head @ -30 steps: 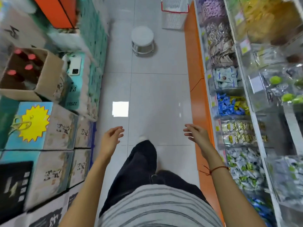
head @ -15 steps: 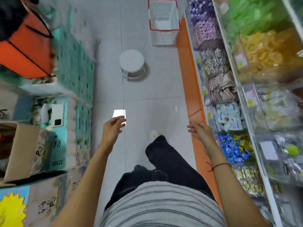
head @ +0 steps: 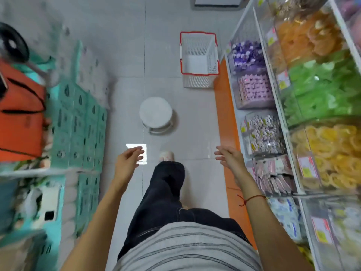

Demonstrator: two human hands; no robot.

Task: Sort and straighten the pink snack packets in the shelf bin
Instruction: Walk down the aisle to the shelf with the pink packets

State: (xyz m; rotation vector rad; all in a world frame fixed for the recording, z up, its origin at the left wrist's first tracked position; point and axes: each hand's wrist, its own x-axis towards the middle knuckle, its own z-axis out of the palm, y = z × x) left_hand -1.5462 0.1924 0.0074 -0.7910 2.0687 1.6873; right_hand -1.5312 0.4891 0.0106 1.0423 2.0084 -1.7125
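Observation:
A clear shelf bin of pink snack packets point(head: 255, 90) sits on the lower shelf to my right, well ahead of me, between a bin of purple packets point(head: 247, 53) and a bin of white and silver packets point(head: 263, 132). My left hand point(head: 128, 160) hangs over the floor with relaxed fingers, holding nothing. My right hand point(head: 228, 156) is out in front near the orange shelf base point(head: 227, 118), fingers straight and empty. Both hands are far short of the pink bin.
A white round stool point(head: 155, 114) stands in the aisle ahead. A white basket with a red rim point(head: 199, 59) sits on the floor by the shelf. Teal boxes point(head: 78, 122) and an orange bag point(head: 19, 112) line the left side. Bins of yellow and green snacks fill the upper shelf point(head: 322, 98).
I have walked forward along the aisle; the stool, basket and pink bin are closer and lower in view. Both hands stay empty and out in front.

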